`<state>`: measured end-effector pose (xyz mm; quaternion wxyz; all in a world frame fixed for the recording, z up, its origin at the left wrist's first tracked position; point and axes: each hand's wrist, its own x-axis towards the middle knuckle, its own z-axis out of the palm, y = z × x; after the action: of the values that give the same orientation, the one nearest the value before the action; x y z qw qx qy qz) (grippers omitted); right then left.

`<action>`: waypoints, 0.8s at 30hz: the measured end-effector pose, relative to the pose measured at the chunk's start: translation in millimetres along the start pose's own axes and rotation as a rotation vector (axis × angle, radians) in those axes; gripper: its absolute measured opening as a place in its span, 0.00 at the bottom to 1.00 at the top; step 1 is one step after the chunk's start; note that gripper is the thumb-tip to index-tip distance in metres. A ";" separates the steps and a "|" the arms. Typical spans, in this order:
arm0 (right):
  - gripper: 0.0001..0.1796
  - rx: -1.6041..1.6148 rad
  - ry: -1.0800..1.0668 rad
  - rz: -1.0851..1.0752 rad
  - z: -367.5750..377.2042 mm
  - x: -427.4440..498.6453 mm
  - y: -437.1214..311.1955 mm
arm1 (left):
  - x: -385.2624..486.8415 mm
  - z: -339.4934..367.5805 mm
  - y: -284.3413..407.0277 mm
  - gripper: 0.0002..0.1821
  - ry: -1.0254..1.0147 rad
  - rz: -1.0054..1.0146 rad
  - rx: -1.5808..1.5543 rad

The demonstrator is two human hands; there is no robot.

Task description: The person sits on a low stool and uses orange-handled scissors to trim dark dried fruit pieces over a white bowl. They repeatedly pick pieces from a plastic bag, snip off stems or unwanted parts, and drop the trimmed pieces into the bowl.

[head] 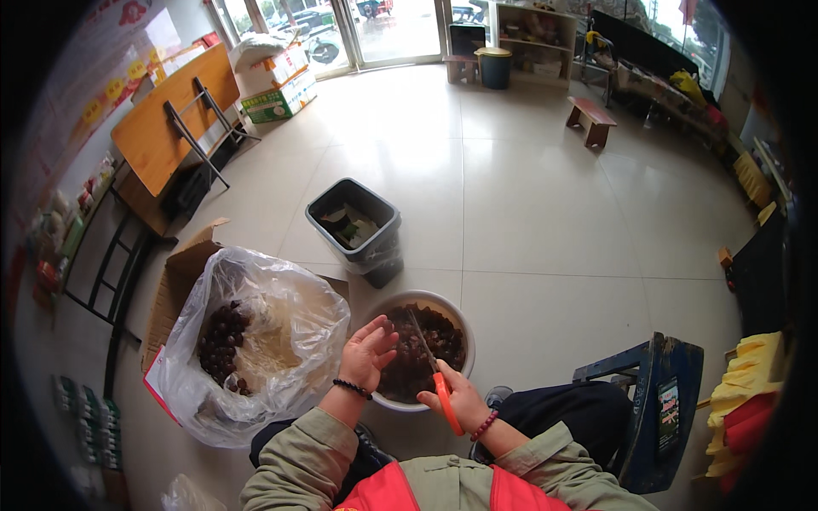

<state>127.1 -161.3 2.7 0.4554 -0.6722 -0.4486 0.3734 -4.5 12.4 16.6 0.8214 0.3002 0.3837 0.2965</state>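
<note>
My right hand (461,397) grips a pair of scissors (448,404) by the orange handles, and the narrow metal blades point up and away over a white basin (470,358). Inside the basin lies a mass of dark red-brown fruit (427,342), probably grapes. Over the basin's left rim, my left hand (369,351) is turned palm up with its fingers apart. A dark patch by its fingertips is too small to tell from the fruit behind. To the left, a clear plastic bag (307,319) lines a cardboard box (171,290) and contains dark grapes (222,345).
A grey bin (353,217) with scraps inside stands just beyond the basin. A blue stool (664,409) is at my right. Folded tables (176,121) lean along the left wall. Farther off are a small wooden bench (591,120), stacked cartons (281,96) and a lidded bucket (495,69).
</note>
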 end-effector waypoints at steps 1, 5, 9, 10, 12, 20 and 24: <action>0.41 -0.060 0.012 -0.018 -0.1 0.2 -0.1 | -1.1 0.8 0.9 0.16 0.004 -0.001 0.012; 0.43 -0.115 -0.030 0.039 -1.6 -2.1 -2.9 | -3.0 3.0 2.0 0.15 0.045 0.003 0.042; 0.43 -0.148 -0.049 0.024 -2.9 -1.8 -7.7 | -3.4 2.6 1.9 0.14 0.063 0.000 0.065; 0.43 -0.164 -0.059 0.023 -3.3 -1.5 -8.7 | -3.5 2.5 1.8 0.14 0.059 -0.001 0.072; 0.43 -0.155 -0.082 0.021 -4.4 -1.4 -10.3 | -4.3 2.8 1.3 0.14 0.023 -0.012 0.070; 0.42 -0.228 -0.078 0.017 -6.8 -3.9 -17.6 | -5.5 4.9 -1.6 0.13 -0.006 -0.044 0.104; 0.43 -0.227 -0.088 0.021 -8.3 -3.5 -19.4 | -6.3 5.7 -3.2 0.12 0.023 -0.060 0.144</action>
<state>128.5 -163.3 23.9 0.3522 -0.7070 -0.5007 0.3542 -2.4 4.3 20.1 0.8017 0.3436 0.4222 0.2469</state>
